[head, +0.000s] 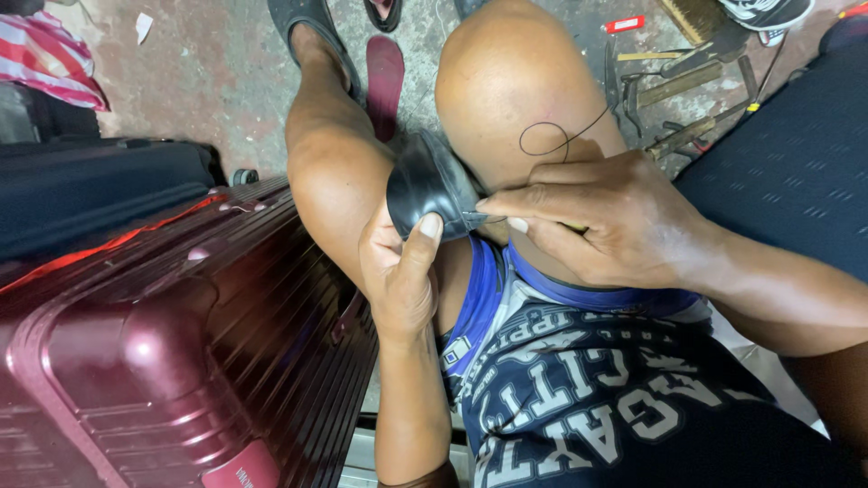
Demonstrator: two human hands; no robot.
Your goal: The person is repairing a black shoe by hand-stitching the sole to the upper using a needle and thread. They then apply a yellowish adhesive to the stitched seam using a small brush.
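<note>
Concrete floor behind; needle barely visible between fingers.

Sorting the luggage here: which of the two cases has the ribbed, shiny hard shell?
The dark red suitcase at lower left; the black case behind it looks soft and matte.

The black shoe lies mostly hidden between the knees.

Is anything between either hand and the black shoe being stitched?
Nothing visible. The left hand grips the black shoe directly, thumb on its edge; the right hand pinches a needle at that edge, black thread looping above.
</note>
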